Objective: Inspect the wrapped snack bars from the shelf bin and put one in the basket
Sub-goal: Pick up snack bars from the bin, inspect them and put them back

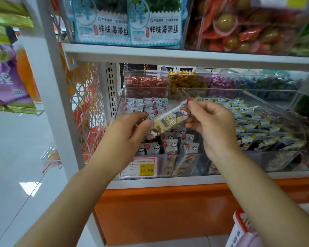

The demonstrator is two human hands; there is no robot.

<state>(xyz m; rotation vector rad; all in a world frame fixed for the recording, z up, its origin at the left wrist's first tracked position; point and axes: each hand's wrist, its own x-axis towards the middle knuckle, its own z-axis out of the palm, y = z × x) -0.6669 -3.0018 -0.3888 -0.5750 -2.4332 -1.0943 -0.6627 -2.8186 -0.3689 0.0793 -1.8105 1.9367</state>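
Observation:
A wrapped snack bar (169,119) with a cartoon print and a clear wrapper is held slantwise in front of the shelf. My left hand (127,132) pinches its lower left end and my right hand (212,122) pinches its upper right end. Behind it stands the clear shelf bin (161,163), full of similar small wrapped bars with cloud prints. A red and white basket (241,227) shows at the bottom right, partly hidden by my right forearm.
A yellow price tag (146,170) reading 15.80 hangs on the bin's front. To the right, another clear bin (257,125) holds dark wrapped snacks. Candy bins sit behind, seaweed packs (128,24) on the shelf above. A white wire rack (86,107) hangs at left.

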